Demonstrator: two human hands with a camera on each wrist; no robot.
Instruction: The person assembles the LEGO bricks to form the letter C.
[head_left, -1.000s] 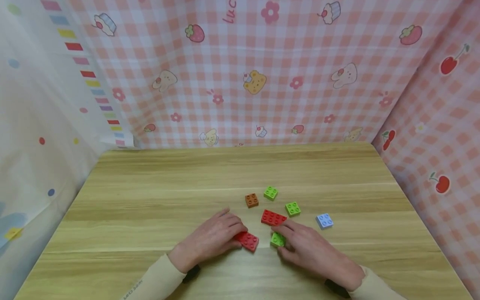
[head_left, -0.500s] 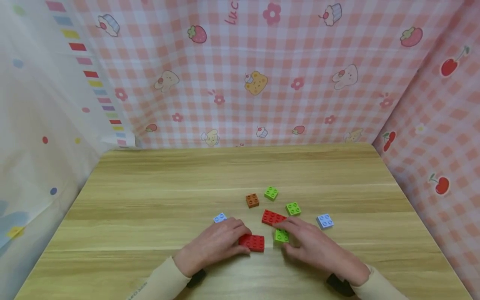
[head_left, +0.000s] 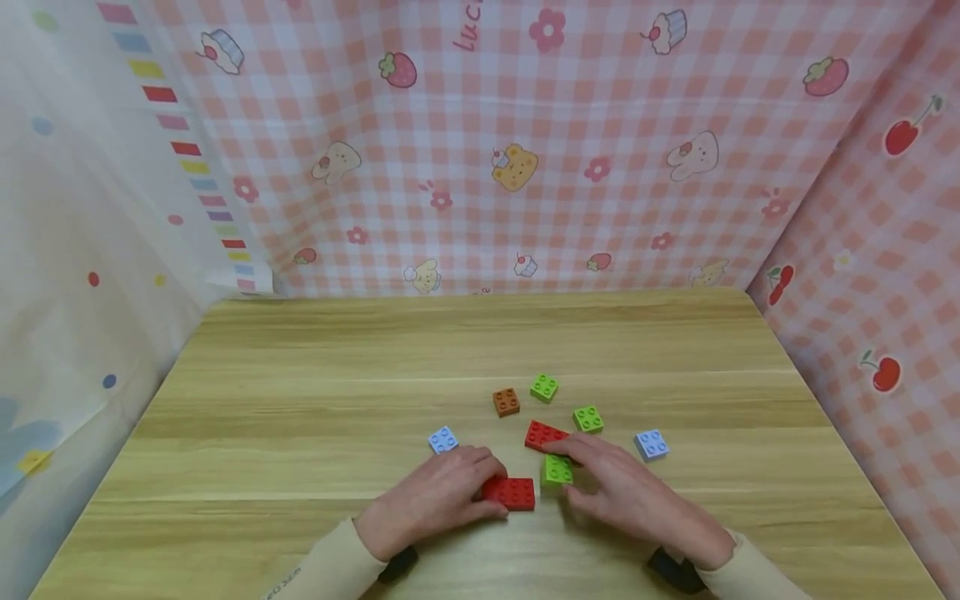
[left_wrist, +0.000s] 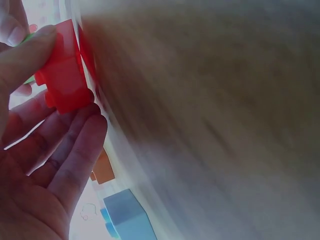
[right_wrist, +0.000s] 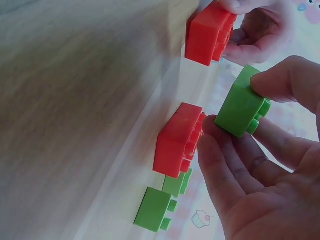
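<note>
In the head view my left hand (head_left: 431,500) grips the left end of a red eight-stud building brick (head_left: 517,493), fingers on its far side and thumb on its near side. The left wrist view shows that brick (left_wrist: 67,75) between thumb and fingertips, studs facing the palm. My right hand (head_left: 637,496) pinches a small green four-stud brick (head_left: 557,472), studs up, just right of the red one. Thumb and fingers hold opposite sides of this green brick (right_wrist: 241,102) in the right wrist view. A second red brick (head_left: 543,434) lies beyond it, partly covered by the right fingers.
Two more green bricks (head_left: 588,418), a brown brick (head_left: 506,402) and a light blue brick (head_left: 651,444) lie farther back on the wooden table (head_left: 300,375). Another light blue brick (head_left: 442,440) lies just beyond my left hand. Patterned cloths (head_left: 450,208) hang behind and at the sides.
My left hand has shifted right and nearer with the red brick, which has turned from slanted to nearly straight. The light blue brick behind that hand has come into view. The green brick has moved slightly.
</note>
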